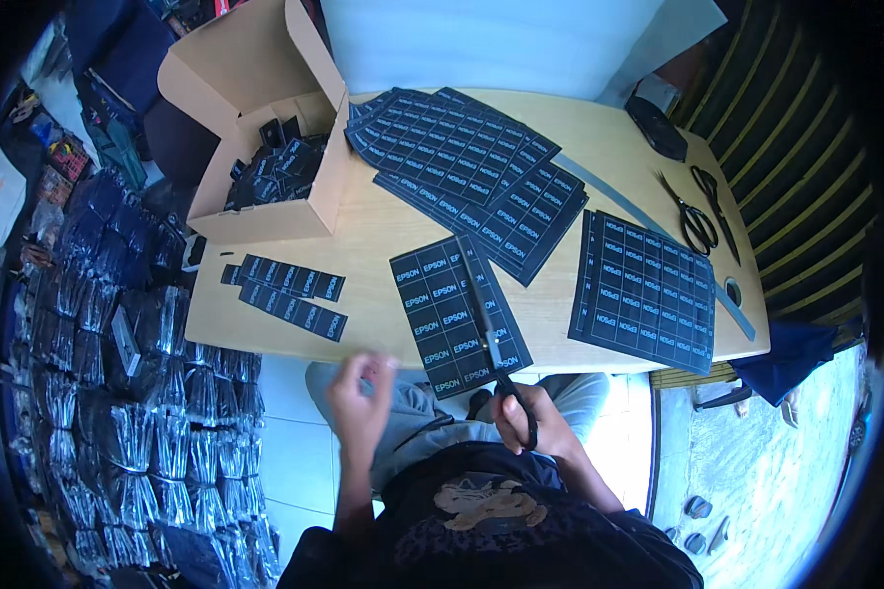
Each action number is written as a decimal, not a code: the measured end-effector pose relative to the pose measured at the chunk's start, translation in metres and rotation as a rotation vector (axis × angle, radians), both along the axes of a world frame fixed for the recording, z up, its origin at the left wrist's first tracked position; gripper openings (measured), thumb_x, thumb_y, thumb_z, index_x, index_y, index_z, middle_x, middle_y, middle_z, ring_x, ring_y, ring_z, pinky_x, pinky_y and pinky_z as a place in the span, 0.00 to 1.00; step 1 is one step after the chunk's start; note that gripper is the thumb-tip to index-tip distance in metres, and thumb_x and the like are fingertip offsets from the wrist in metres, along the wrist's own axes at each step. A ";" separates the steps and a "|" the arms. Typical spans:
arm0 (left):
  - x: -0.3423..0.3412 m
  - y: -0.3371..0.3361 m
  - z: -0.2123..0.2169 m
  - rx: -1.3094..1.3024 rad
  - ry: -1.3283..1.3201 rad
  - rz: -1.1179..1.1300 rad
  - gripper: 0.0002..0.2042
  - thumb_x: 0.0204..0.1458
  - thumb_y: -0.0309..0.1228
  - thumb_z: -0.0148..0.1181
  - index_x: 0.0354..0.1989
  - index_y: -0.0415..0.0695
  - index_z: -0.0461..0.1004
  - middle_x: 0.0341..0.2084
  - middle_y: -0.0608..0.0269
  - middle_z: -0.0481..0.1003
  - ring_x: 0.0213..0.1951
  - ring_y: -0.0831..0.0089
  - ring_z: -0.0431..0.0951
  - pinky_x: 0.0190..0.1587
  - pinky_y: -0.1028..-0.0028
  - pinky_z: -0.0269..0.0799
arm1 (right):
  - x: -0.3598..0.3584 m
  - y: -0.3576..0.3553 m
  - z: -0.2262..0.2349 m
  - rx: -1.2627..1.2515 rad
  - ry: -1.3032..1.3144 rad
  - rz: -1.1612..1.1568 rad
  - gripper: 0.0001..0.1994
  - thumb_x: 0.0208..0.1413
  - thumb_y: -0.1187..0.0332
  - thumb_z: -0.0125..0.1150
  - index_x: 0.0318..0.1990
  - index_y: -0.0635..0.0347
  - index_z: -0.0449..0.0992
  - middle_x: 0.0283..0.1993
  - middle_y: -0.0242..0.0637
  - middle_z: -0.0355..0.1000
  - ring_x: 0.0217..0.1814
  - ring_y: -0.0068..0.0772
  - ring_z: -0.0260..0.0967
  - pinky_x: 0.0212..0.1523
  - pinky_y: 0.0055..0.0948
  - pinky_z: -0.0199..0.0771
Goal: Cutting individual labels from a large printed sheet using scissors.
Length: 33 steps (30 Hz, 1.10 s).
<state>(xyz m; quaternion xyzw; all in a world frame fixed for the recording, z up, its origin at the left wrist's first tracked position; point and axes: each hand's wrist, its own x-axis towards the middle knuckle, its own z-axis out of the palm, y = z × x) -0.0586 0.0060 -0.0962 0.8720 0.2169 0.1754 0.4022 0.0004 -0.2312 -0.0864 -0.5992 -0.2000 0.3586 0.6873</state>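
Note:
My right hand [538,420] grips a pair of black-handled scissors [487,329] at the near edge of the table. Their long blades point away from me across a black sheet of printed labels [424,319], which overhangs that edge slightly. Left of the sheet, my left hand [359,398] hovers over my lap, blurred, its fingers loosely curled and apart with nothing visible in them. Beyond it, narrow cut label strips [293,310] lie on the table. I cannot tell whether the blades are touching the sheet.
An open cardboard box [265,224] of black pieces stands at the back left. Overlapping label sheets [452,147] cover the middle back, with another stack [646,294] to the right. A metal ruler [624,201] runs partly under them. More scissors [697,228] lie far right.

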 end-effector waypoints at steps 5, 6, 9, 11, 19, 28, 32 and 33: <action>-0.013 -0.038 -0.047 -0.858 0.044 -0.113 0.12 0.56 0.34 0.55 0.38 0.37 0.71 0.27 0.64 0.74 0.26 0.79 0.72 0.30 0.81 0.69 | -0.020 -0.014 -0.006 0.144 0.099 -0.068 0.31 0.51 0.38 0.50 0.28 0.65 0.62 0.15 0.29 0.57 0.12 0.18 0.54 0.13 0.19 0.56; -0.011 -0.041 -0.046 -0.862 0.051 -0.110 0.12 0.56 0.34 0.55 0.38 0.37 0.71 0.27 0.64 0.74 0.26 0.79 0.72 0.30 0.81 0.69 | -0.023 -0.016 -0.008 0.201 0.123 -0.098 0.31 0.50 0.38 0.50 0.28 0.65 0.62 0.15 0.28 0.56 0.12 0.18 0.53 0.13 0.19 0.55; -0.003 -0.044 -0.046 -1.142 0.084 -0.199 0.14 0.59 0.37 0.50 0.41 0.37 0.71 0.32 0.62 0.74 0.28 0.77 0.75 0.30 0.80 0.72 | -0.030 -0.027 -0.009 0.113 0.095 -0.099 0.34 0.47 0.33 0.49 0.29 0.65 0.62 0.18 0.29 0.57 0.18 0.18 0.54 0.19 0.20 0.55; 0.002 -0.045 -0.039 -1.176 0.099 -0.185 0.13 0.58 0.36 0.51 0.39 0.37 0.71 0.31 0.63 0.74 0.27 0.78 0.75 0.29 0.81 0.71 | -0.036 -0.039 -0.013 0.087 0.039 -0.098 0.35 0.47 0.32 0.48 0.30 0.65 0.62 0.20 0.29 0.58 0.20 0.18 0.55 0.21 0.21 0.55; 0.006 -0.055 -0.027 -1.148 0.027 -0.168 0.08 0.55 0.31 0.56 0.31 0.38 0.72 0.21 0.67 0.71 0.20 0.83 0.66 0.23 0.83 0.62 | -0.069 -0.104 -0.011 -0.310 -0.053 0.186 0.32 0.50 0.38 0.51 0.36 0.66 0.70 0.26 0.40 0.68 0.30 0.36 0.67 0.34 0.33 0.65; 0.008 -0.065 -0.025 -1.032 0.014 -0.121 0.06 0.52 0.26 0.59 0.35 0.36 0.73 0.24 0.66 0.75 0.23 0.83 0.72 0.25 0.83 0.67 | -0.073 -0.102 -0.019 -0.434 0.004 0.284 0.32 0.54 0.40 0.47 0.36 0.69 0.69 0.25 0.47 0.70 0.28 0.42 0.69 0.32 0.37 0.67; 0.006 -0.066 -0.024 -1.020 0.001 -0.155 0.06 0.51 0.25 0.59 0.36 0.36 0.72 0.26 0.64 0.75 0.24 0.82 0.73 0.27 0.82 0.69 | -0.069 -0.089 -0.020 -0.341 -0.027 0.226 0.31 0.56 0.42 0.46 0.36 0.70 0.68 0.24 0.46 0.69 0.29 0.40 0.68 0.33 0.36 0.66; 0.005 -0.066 -0.023 -1.009 0.006 -0.163 0.07 0.51 0.24 0.59 0.36 0.36 0.72 0.26 0.64 0.75 0.25 0.82 0.73 0.28 0.82 0.70 | -0.067 -0.087 -0.021 -0.340 -0.026 0.224 0.31 0.56 0.42 0.46 0.36 0.70 0.68 0.24 0.46 0.69 0.29 0.40 0.68 0.33 0.36 0.66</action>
